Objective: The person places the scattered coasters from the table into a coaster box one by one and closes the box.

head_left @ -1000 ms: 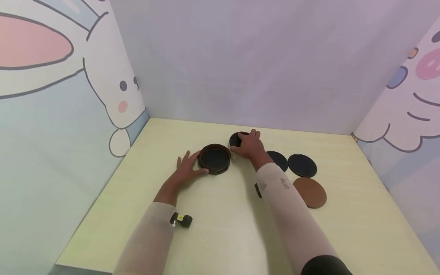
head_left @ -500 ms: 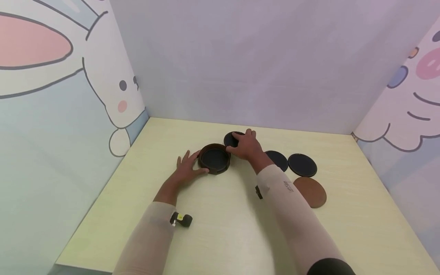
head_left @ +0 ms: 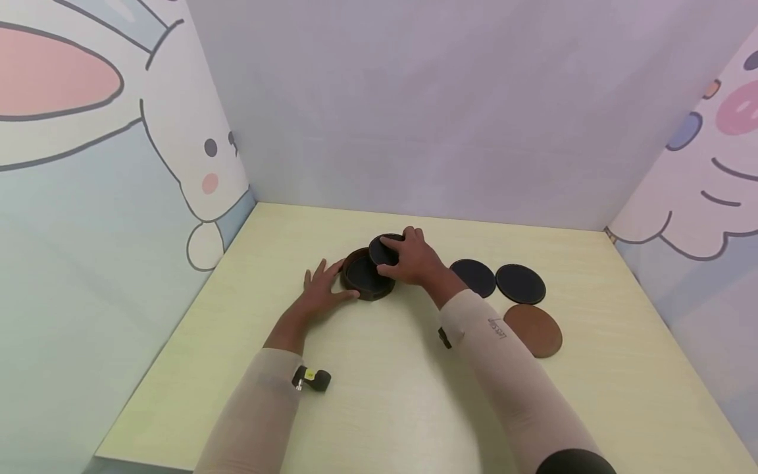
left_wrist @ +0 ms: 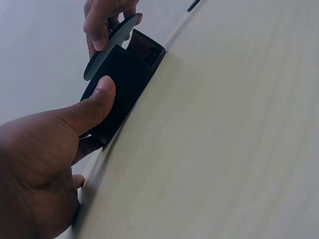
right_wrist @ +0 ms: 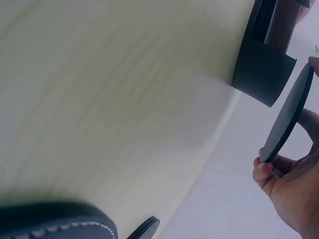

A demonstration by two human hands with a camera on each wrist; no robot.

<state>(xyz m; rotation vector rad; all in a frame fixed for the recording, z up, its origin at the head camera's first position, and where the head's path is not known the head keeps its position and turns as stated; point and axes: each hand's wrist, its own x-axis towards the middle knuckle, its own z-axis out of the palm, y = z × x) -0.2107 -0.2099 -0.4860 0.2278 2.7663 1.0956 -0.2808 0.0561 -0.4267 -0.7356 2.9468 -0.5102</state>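
Note:
My left hand (head_left: 320, 293) holds the round dark coaster holder (head_left: 372, 295) from its left side, thumb on the near wall (left_wrist: 124, 74). Thin dark edges, stacked like coasters, show through the holder's notch in the left wrist view. A round black coaster (head_left: 379, 253) is in my right hand (head_left: 414, 260), pinched by its edge between thumb and fingers. It is tilted over the far right part of the holder's rim. The right wrist view shows the coaster (right_wrist: 289, 114) with its stitched edge, raised off the table.
Two black coasters (head_left: 474, 278) (head_left: 521, 284) lie flat right of the right hand, with a brown coaster (head_left: 535, 329) nearer, partly behind the right sleeve. Pale wood-grain table (head_left: 379, 395) lies under everything. A plain back wall (head_left: 414, 118) and cartoon-printed side walls surround it.
My right hand has brought the black coaster leftward from the table behind the holder, up and over the holder's rim. The left hand and the holder have stayed in place.

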